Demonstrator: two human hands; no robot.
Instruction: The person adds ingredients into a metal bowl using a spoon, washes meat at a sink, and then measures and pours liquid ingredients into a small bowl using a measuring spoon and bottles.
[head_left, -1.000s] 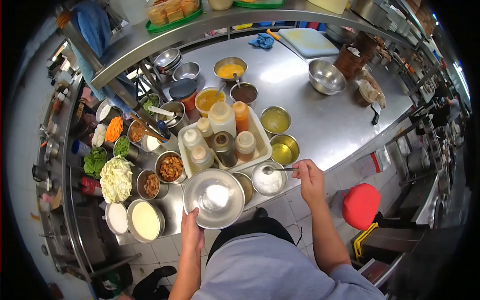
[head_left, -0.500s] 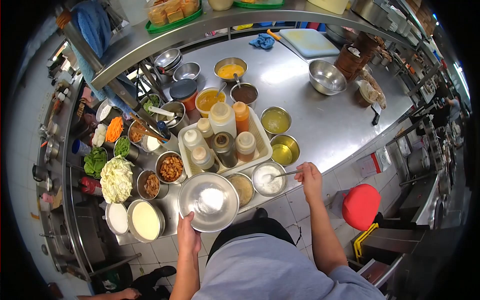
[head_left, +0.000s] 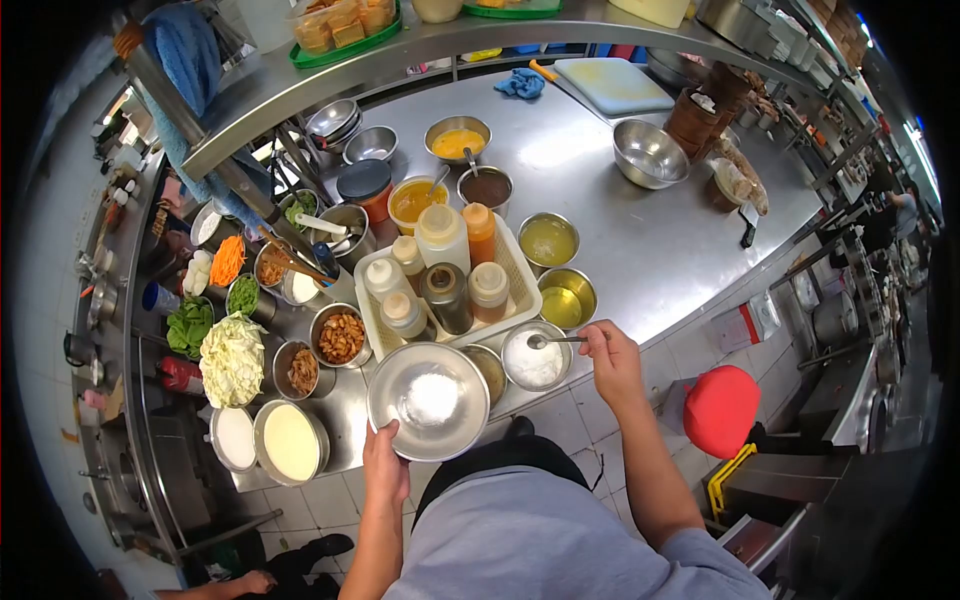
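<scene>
My left hand point(head_left: 386, 465) grips the near rim of a shiny metal bowl point(head_left: 430, 405), which has nothing visible in it. My right hand point(head_left: 612, 360) pinches the handle of a metal spoon point(head_left: 550, 341). The spoon's head is over a round metal container of white powder point(head_left: 537, 362); whether it touches the powder I cannot tell. Partly hidden behind the bowl is a container of tan granules point(head_left: 492, 375). Just beyond stands a cream basket point(head_left: 525, 312) of squeeze bottles point(head_left: 445, 235). Two containers of yellowish liquid point(head_left: 568, 298) sit to its right.
At left are a cabbage pile point(head_left: 232, 360), shredded carrot point(head_left: 228, 260), browned pieces point(head_left: 341, 338) and a pot of cream-coloured liquid point(head_left: 291, 442). An empty steel bowl point(head_left: 650, 155) and a cutting board point(head_left: 613, 86) lie farther back. A shelf point(head_left: 420, 45) spans overhead.
The spoon's head has come up out of the white powder and is now visible. My left hand has shifted the bowl slightly right, covering more of the tan granules' container.
</scene>
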